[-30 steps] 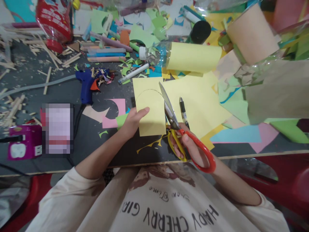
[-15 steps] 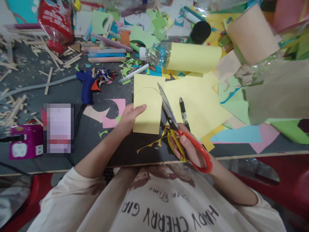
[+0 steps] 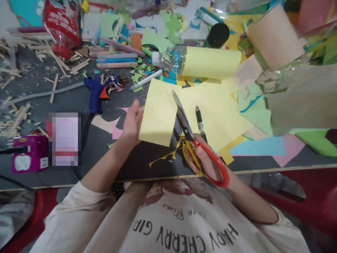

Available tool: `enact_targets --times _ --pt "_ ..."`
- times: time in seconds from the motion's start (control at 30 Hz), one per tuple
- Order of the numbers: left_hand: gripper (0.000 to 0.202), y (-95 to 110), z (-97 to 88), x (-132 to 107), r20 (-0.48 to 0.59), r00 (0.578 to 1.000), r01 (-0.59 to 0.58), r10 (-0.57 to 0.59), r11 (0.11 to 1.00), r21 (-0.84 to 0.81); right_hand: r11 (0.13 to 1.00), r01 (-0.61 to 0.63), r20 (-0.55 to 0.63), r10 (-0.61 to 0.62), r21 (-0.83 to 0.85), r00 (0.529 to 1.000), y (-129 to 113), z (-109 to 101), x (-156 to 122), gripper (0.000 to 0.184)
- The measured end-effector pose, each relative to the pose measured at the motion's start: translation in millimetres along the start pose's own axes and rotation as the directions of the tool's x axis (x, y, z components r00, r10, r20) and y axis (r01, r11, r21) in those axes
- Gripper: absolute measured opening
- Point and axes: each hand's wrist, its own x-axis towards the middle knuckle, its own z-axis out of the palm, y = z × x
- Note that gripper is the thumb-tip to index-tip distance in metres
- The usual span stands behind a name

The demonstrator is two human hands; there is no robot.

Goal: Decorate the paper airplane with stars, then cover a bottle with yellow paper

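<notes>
My left hand (image 3: 131, 123) grips the left edge of a pale yellow paper sheet (image 3: 158, 116) that bears a pencilled arc, holding it tilted above the dark table (image 3: 79, 165). My right hand (image 3: 202, 158) is closed round the red and yellow handles of a pair of scissors (image 3: 189, 135). The blades point up and away, running along the right edge of the sheet. A black pen (image 3: 200, 121) lies just right of the blades on a larger yellow sheet (image 3: 218, 112).
A blue glue gun (image 3: 94, 93) lies to the left, its cord running toward me. A plastic bottle wrapped in yellow paper (image 3: 205, 61), chalk sticks (image 3: 116, 59), wooden sticks (image 3: 15, 116) and coloured paper scraps crowd the far side. A purple box (image 3: 26, 153) sits at left.
My left hand has turned the yellow sheet, tilting and shifting it leftward, and its fingers moved to the sheet's left edge. The scissors stayed nearly in place.
</notes>
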Motion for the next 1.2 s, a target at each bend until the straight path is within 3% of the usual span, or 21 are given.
enact_targets --times 0.13,0.23,0.33,0.4,0.5,0.67,0.87,1.03,1.2 --pt "0.091 -2 9.4 -8 0.178 0.982 -0.029 0.061 0.984 -0.174 0.991 0.055 -0.045 -0.05 0.123 0.998 3 2 2 0.05" --pt "0.095 -20 8.7 -12 0.274 0.948 -0.138 0.161 0.985 -0.103 0.986 0.063 -0.107 -0.047 0.156 0.993 3 5 3 0.052" --pt "0.088 -39 4.1 -14 0.316 0.944 -0.111 0.092 0.993 0.041 0.983 0.055 -0.157 -0.027 0.176 0.987 1 8 2 0.06" --pt "0.078 -44 3.7 -16 0.271 0.962 -0.07 0.039 0.992 0.105 0.982 0.052 -0.163 -0.022 0.179 0.986 0 10 1 0.066" --pt "0.065 -36 8.6 -18 0.104 0.994 0.013 -0.028 0.989 0.145 0.986 0.05 -0.145 -0.026 0.16 0.989 0 10 -1 0.064" --pt "0.067 -23 12.3 -16 -0.054 0.997 0.053 -0.048 0.995 0.09 0.987 0.046 -0.1 -0.031 0.153 0.995 2 10 -2 0.065" --pt "0.07 -25 5.5 -16 -0.017 0.999 -0.046 0.05 0.983 0.181 0.985 0.005 -0.056 0.005 0.175 0.998 -2 9 -1 0.07" --pt "0.068 -21 3.3 -20 0.081 0.991 -0.127 0.108 0.951 0.282 0.984 0.012 -0.072 0.001 0.18 0.997 -11 7 0 0.081" --pt "0.068 -22 -0.1 -19 0.107 0.989 -0.122 0.098 0.964 0.238 0.989 -0.007 -0.06 0.016 0.144 0.998 -18 6 3 0.084"
